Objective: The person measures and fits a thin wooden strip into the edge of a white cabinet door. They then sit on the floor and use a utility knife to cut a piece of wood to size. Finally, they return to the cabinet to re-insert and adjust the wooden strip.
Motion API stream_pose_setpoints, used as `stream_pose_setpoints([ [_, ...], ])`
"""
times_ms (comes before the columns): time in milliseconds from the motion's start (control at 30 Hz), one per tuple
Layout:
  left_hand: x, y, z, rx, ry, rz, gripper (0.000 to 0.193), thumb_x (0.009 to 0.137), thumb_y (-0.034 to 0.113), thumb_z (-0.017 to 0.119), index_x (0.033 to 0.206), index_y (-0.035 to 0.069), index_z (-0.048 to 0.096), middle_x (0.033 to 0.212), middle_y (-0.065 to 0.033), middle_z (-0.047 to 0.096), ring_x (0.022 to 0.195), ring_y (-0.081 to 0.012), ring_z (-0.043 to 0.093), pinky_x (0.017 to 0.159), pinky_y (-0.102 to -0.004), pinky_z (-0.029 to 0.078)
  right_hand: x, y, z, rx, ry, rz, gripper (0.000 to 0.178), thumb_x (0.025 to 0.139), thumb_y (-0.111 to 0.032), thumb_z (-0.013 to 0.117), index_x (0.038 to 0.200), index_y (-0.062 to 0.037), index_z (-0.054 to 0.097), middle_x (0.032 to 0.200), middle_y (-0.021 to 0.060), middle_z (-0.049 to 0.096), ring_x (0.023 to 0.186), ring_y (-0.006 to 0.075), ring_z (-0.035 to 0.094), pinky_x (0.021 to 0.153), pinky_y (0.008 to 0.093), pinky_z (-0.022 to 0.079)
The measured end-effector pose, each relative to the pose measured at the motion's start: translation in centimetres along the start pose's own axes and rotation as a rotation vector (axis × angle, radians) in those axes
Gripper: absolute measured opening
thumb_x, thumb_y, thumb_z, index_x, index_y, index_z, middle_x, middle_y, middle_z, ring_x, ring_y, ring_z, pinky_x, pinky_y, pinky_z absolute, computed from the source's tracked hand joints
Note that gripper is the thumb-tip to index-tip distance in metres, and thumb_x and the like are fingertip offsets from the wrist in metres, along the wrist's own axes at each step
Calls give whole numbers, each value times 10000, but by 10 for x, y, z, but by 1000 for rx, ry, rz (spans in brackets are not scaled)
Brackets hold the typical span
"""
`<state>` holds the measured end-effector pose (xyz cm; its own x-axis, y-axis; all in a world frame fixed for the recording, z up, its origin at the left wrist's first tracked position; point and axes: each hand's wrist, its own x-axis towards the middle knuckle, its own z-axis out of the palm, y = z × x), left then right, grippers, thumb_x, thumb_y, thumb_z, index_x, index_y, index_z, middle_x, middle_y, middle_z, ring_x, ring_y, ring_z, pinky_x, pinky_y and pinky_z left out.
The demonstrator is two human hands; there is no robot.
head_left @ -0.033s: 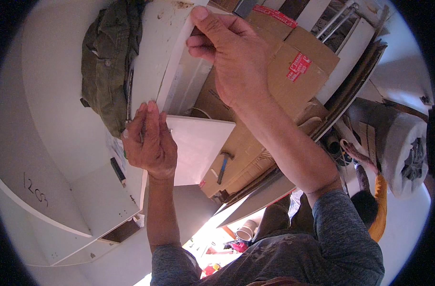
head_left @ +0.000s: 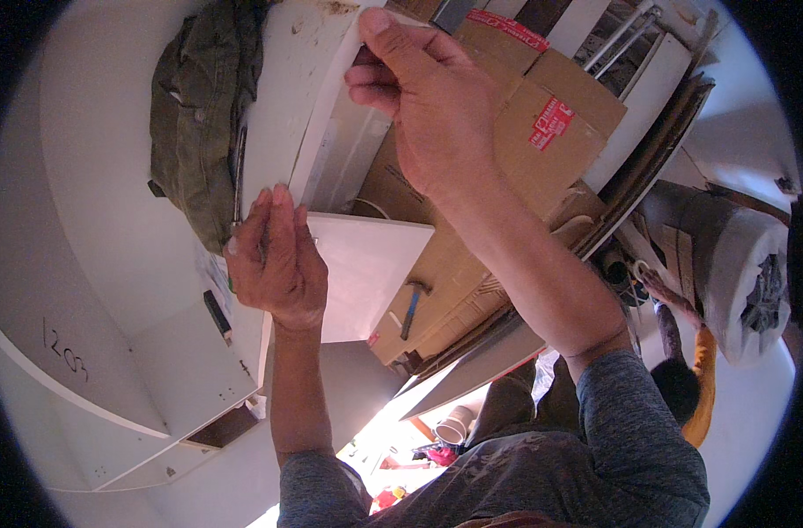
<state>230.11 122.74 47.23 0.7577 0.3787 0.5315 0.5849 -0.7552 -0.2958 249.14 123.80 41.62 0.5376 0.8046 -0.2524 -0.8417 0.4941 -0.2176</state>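
A long white board [head_left: 283, 106] runs up from the middle of the view to the top. My right hand [head_left: 445, 114] is at its upper right edge, thumb on the edge and fingers curled beside it. Lower down, my left hand [head_left: 283, 260] has its fingertips on the board's near part. In the left hand is what looks like a screwdriver [head_left: 239, 180]; its thin metal shaft points up along the board's left side, and the fingers hide most of the handle. A green-brown cloth garment [head_left: 195, 123] lies just left of the shaft.
White curved panels [head_left: 93, 264] surround the left side, with a black-handled tool [head_left: 217, 314] on one. A glossy white panel [head_left: 375, 264] juts out below the board. Behind lie flattened cardboard [head_left: 542, 106] and a blue-handled hammer [head_left: 412, 310]. At right, a person in an orange sleeve [head_left: 703, 387] bends down.
My right thumb has shifted very slightly to the right at the board's edge. The other person's arm and head have moved a little. My left hand stays in place.
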Motion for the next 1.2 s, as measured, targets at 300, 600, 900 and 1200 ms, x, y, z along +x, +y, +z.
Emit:
stream_pose_setpoints([
  [300,2,0,4,36,58,23,327,791,42,755,1114,75,721,966,-144,715,796,-250,681,674,-328,487,3,-12,-2,-74,-19,190,276,921,-295,683,944,-33,600,791,41,596,700,137,614,643,279,534],
  [600,-3,-1,1,-91,20,4,343,843,15,715,1184,15,674,1005,-169,681,864,-249,636,748,-311,518,6,-18,-18,41,-148,248,232,940,-256,658,936,-29,610,805,61,623,724,146,625,654,285,542],
  [900,0,0,3,10,27,24,315,837,23,723,1151,13,691,1007,-167,691,850,-263,633,733,-342,513,8,-20,-15,-81,-160,206,277,940,-294,659,949,-19,627,777,77,644,680,149,639,631,287,539],
  [1200,1,-1,0,84,13,34,342,812,82,744,1150,57,696,1017,-141,708,873,-287,661,758,-372,502,20,-24,-22,-174,-231,193,349,952,-349,627,929,-1,645,731,98,656,640,150,660,569,266,554],
])
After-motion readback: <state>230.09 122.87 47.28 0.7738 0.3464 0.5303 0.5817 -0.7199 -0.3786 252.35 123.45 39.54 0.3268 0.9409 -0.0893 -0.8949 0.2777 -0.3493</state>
